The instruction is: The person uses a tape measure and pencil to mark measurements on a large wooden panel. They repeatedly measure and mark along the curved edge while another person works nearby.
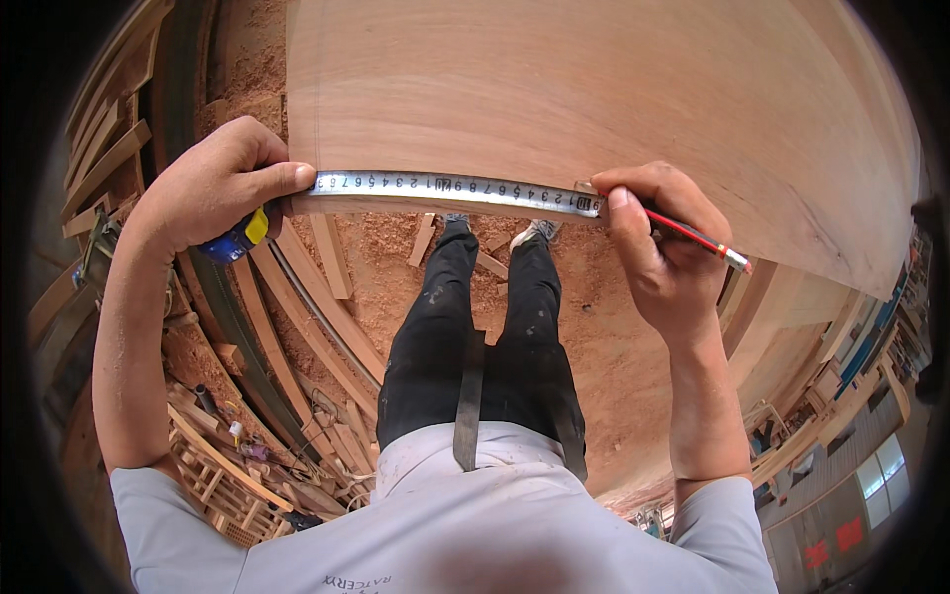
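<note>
A wooden panel (554, 89) with a smooth reddish-brown face lies in front of me. Along its near edge stretches the silver blade of a tape measure (445, 186). My left hand (223, 178) is closed at the panel's left corner, its thumb pressing on the blade. The blue and yellow tape case (234, 241) shows below that hand, partly hidden by it. My right hand (675, 252) grips a red pencil (688, 231) and pinches near the blade's other end. Its fingers cover part of the pencil and of the tape's end.
Long wooden strips (307, 287) lie to the left of my legs, with a stack of boards (111, 158) farther left. Sawdust and offcuts (423, 241) cover the floor around my shoes. More panels (782, 307) stand at the right below the main panel.
</note>
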`<state>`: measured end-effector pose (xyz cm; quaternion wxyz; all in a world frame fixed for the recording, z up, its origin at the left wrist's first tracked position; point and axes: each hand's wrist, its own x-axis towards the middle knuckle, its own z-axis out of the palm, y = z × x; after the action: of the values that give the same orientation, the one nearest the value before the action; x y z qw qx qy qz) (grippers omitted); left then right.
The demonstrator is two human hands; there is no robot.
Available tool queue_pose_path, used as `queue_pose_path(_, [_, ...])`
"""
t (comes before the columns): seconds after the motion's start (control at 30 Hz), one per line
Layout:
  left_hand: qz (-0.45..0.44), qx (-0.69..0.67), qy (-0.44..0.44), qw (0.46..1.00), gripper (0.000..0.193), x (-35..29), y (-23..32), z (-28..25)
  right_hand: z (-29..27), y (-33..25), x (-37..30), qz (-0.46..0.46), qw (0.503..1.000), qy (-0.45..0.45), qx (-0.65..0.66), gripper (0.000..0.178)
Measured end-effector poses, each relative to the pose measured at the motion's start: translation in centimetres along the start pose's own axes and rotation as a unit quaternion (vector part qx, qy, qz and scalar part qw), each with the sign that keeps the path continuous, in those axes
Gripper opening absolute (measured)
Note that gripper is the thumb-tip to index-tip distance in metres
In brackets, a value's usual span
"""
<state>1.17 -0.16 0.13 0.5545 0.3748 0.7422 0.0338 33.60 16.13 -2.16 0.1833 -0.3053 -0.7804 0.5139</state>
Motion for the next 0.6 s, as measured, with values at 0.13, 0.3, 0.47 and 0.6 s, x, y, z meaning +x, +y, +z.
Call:
queue_pose_path(0.13, [0.005,-0.008,-0.001,1.0,0.049,0.08,-0.17,0.04,0.28,0.1,-0.06,0.012,1.0,0.021,0.019,0.008])
queue_pose_path(0.3, [0.003,-0.005,0.001,1.0,0.05,0.19,-0.33,0.14,0.38,0.22,-0.05,0.011,0.999,0.018,0.026,0.008])
queue_pose_path(0.47, [0.0,-0.003,0.007,1.0,0.049,0.0,-0.06,0.11,-0.29,0.01,-0.11,0.007,1.0,-0.023,-0.014,0.009])
queue_pose_path(0.6, [-0.023,0.004,-0.015,1.0,0.042,0.03,0.64,-0.25,0.02,0.27,-0.11,0.004,1.0,-0.002,0.013,0.009])
